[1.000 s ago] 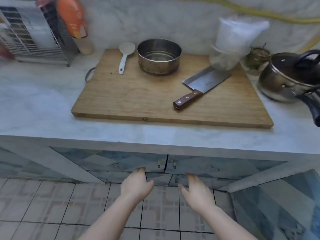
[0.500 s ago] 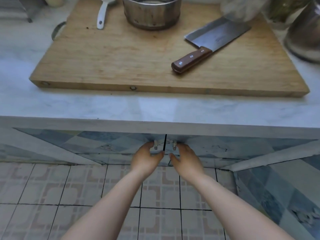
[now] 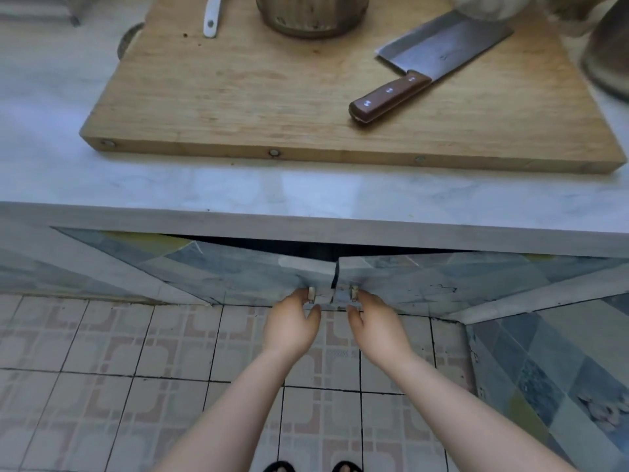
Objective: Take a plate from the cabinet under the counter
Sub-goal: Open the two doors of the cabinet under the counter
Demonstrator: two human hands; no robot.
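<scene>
Under the pale marble counter, the cabinet has two blue-grey patterned doors. The left door and the right door both stand ajar, swung a little outward, with a dark gap above them. My left hand grips the small handle on the left door. My right hand grips the matching handle on the right door. The cabinet's inside is dark and no plate is visible.
A wooden cutting board lies on the counter with a cleaver, a steel pot and a white spoon on it. A kettle sits at the far right. Below is tiled floor.
My hands rose to the door handles and took hold of them. Both doors, closed before, have swung out slightly. The view has dropped closer to the counter edge.
</scene>
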